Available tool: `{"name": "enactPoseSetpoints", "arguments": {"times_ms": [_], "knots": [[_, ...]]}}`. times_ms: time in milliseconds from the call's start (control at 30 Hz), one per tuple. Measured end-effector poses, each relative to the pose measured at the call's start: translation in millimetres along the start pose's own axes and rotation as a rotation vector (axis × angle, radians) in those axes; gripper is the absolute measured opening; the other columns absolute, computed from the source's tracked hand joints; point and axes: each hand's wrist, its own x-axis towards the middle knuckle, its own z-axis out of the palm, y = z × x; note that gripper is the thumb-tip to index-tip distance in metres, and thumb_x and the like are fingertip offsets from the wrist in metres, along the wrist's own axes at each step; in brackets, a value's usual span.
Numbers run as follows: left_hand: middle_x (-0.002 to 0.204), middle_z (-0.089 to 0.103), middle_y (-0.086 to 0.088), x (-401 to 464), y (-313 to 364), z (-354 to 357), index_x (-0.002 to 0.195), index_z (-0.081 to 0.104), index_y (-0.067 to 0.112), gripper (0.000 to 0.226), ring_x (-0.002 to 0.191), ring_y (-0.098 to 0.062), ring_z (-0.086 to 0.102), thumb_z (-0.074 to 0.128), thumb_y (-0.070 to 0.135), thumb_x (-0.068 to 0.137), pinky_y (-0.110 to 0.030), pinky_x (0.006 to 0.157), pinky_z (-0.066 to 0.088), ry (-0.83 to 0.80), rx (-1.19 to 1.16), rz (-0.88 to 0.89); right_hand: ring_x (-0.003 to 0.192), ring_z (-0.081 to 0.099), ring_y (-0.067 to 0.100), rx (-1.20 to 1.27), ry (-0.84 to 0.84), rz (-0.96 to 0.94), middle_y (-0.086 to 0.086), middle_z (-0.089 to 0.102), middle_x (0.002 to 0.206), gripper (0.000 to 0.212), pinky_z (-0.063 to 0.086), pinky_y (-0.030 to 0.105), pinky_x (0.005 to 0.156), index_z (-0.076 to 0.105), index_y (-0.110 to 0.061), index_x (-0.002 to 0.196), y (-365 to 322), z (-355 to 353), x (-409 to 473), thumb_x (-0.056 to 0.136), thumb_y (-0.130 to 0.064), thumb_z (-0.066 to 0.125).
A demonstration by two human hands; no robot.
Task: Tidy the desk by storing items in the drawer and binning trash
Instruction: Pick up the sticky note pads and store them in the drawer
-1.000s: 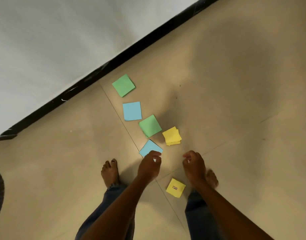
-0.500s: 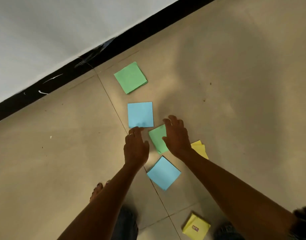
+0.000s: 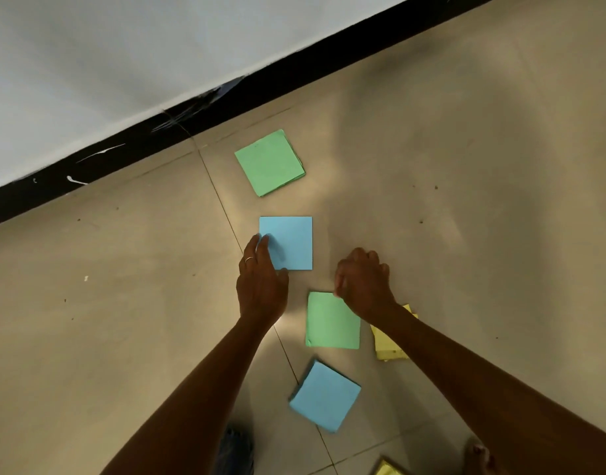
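Observation:
Several sticky-note pads lie on the beige tiled floor. A green pad [image 3: 270,162] sits farthest, near the wall. My left hand [image 3: 260,282] rests its straight fingers on the left edge of a blue pad [image 3: 291,242]. My right hand [image 3: 363,284] hovers with curled fingers at the top right corner of a second green pad [image 3: 330,323]; whether it touches or pinches the pad is unclear. A yellow pad [image 3: 387,344] lies partly under my right forearm. Another blue pad [image 3: 325,395] lies nearer me. A second yellow pad [image 3: 385,469] peeks in at the bottom edge.
A white wall with a black skirting board [image 3: 226,108] runs diagonally across the top. My jeans leg [image 3: 235,454] and bare right foot [image 3: 479,457] show at the bottom. Bare floor [image 3: 466,200] spreads to the right and left.
I have bent lower toward the floor. My left hand reached forward onto the blue pad. My right hand's fingers curled in, at the green pad's corner.

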Motion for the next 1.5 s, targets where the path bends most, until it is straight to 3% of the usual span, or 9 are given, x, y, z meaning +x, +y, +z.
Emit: {"name": "enactPoseSetpoints", "arguments": {"times_ms": [100,233,533,700,933,1133,1333,1400,1500], "knots": [[0.151,0.028,-0.012,1.4,-5.5,2.7,0.144,0.029,0.006,0.065,0.131,-0.032,0.037,0.06,0.019,0.088,-0.044,0.1,0.043,0.024,-0.022,-0.015,0.112,0.045,0.025,0.051,-0.107,-0.096,0.004,0.05,0.116,0.029,0.035,0.038,0.091,0.055,-0.016,0.107,-4.3,-5.1,-4.5,0.083,-0.028,0.065],[0.153,0.026,-0.01,0.0,-6.8,5.9,0.146,0.024,0.008,0.07,0.137,-0.029,0.03,0.062,0.017,0.088,-0.042,0.106,0.036,0.003,0.017,-0.03,0.106,0.049,0.024,-0.307,-0.096,-0.104,0.004,0.049,0.116,0.07,0.043,0.037,0.078,0.043,-0.021,0.125,-15.5,21.5,-24.9,0.068,-0.038,0.08],[0.153,0.025,-0.008,-3.2,-7.6,4.7,0.148,0.019,0.01,0.071,0.138,-0.026,0.025,0.058,0.02,0.09,-0.041,0.108,0.034,0.0,0.031,0.006,0.119,0.033,0.026,-0.175,-0.106,-0.069,0.006,0.045,0.123,0.03,0.029,0.038,0.091,0.055,-0.018,0.116,-19.7,17.9,-22.5,0.087,-0.022,0.06],[0.144,0.042,-0.009,0.7,-10.0,2.2,0.144,0.032,0.008,0.051,0.13,-0.025,0.04,0.034,0.029,0.097,-0.038,0.104,0.038,0.154,-0.197,-0.013,0.112,0.047,0.024,0.099,0.005,-0.087,0.0,0.058,0.113,0.024,0.025,0.036,0.084,0.06,-0.022,0.103,-47.1,-36.1,16.1,0.081,-0.026,0.066],[0.139,0.047,-0.009,6.3,-23.8,5.6,0.141,0.036,0.01,0.058,0.125,-0.026,0.047,0.031,0.045,0.095,-0.035,0.099,0.043,0.19,-0.118,0.024,0.121,0.035,0.03,-0.165,0.027,-0.21,0.01,0.038,0.132,0.067,0.035,0.041,0.092,0.038,-0.016,0.129,-84.0,-38.5,76.5,0.075,-0.031,0.074],[0.158,0.015,-0.007,2.6,-31.9,12.0,0.15,0.017,0.012,0.072,0.145,-0.028,0.011,0.053,0.036,0.092,-0.047,0.116,0.019,0.076,0.021,0.003,0.119,0.034,0.027,-0.147,0.001,-0.098,0.008,0.039,0.127,0.082,0.033,0.041,0.088,0.034,-0.016,0.125,-79.1,-18.2,73.4,0.062,-0.035,0.083],[0.144,0.04,-0.003,8.6,-24.3,9.8,0.14,0.039,0.016,0.078,0.133,-0.024,0.031,0.068,0.05,0.076,-0.04,0.103,0.026,0.212,-0.18,-0.043,0.11,0.04,0.026,0.04,-0.186,-0.165,0.005,0.049,0.109,0.032,0.034,0.038,0.088,0.06,-0.02,0.099,-76.2,-28.9,81.0,0.073,-0.032,0.075],[0.122,0.057,-0.003,16.6,-21.9,-1.0,0.125,0.054,0.013,0.067,0.115,-0.018,0.047,0.078,0.043,0.07,-0.031,0.09,0.035,0.245,-0.287,-0.093,0.086,0.05,0.019,0.33,-0.283,-0.271,-0.001,0.054,0.081,0.019,0.038,0.033,0.074,0.057,-0.021,0.071,-78.0,-39.0,79.6,0.072,-0.022,0.076],[0.085,0.066,0.007,29.0,-24.7,-22.0,0.099,0.066,0.016,0.036,0.075,-0.001,0.062,0.084,0.022,0.068,-0.02,0.067,0.051,0.155,-0.735,-0.173,0.068,0.055,0.014,0.617,-0.22,-0.318,0.001,0.059,0.07,0.014,0.043,0.03,0.065,0.063,-0.014,0.07,-85.1,-54.5,90.4,0.077,-0.02,0.074]]}}
